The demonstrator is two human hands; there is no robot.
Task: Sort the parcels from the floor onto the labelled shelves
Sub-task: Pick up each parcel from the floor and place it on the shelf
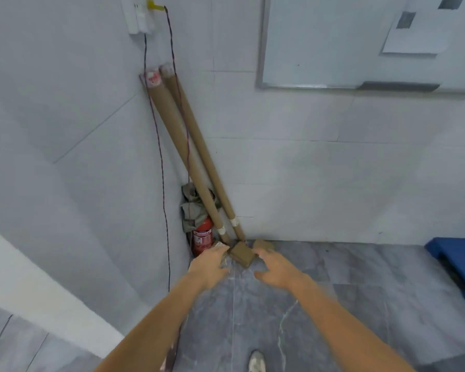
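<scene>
Parcel (242,255) is set on the floor (346,277) between the hands; right hand (277,269) is spread beside it, nothing held; left hand (210,264) is laid on a packet (220,245), grip not discernible

Pale tiled walls (293,170) meet in a corner above a grey marbled floor (320,304). A whiteboard (320,44) hangs on the right-hand wall. A red fire extinguisher (202,240) stands in the corner beside a thin trailing cable (163,183). At far right sits what may be a blue pallet (457,253).
</scene>
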